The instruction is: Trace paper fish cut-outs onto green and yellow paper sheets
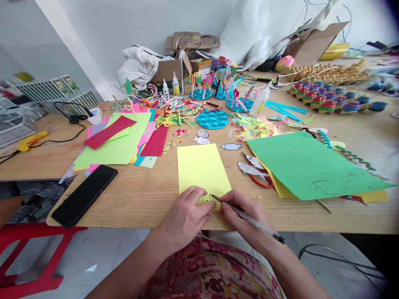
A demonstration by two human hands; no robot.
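Note:
A sheet of yellow paper (pixel 202 166) lies near the front edge of the table, with a small fish-like drawing at its lower end. My right hand (pixel 245 209) is closed around a pen (pixel 255 223), whose tip touches the paper by the drawn lines. Flat on the paper's lower left rests my left hand (pixel 190 211), fingers bent loosely beside the drawing and holding nothing. Paper fish cutouts (pixel 249 169) lie to the right over red-handled scissors (pixel 262 182). Another fish cutout (pixel 231 146) sits just beyond the yellow sheet.
Green paper (pixel 311 166) covers the right side. A black phone (pixel 85 195) lies at the left, below stacked coloured paper (pixel 124 141). Behind are a blue scalloped disc (pixel 212 119), paper scraps (pixel 258 126), a glue bottle (pixel 260 101) and painted egg-carton pieces (pixel 336 97).

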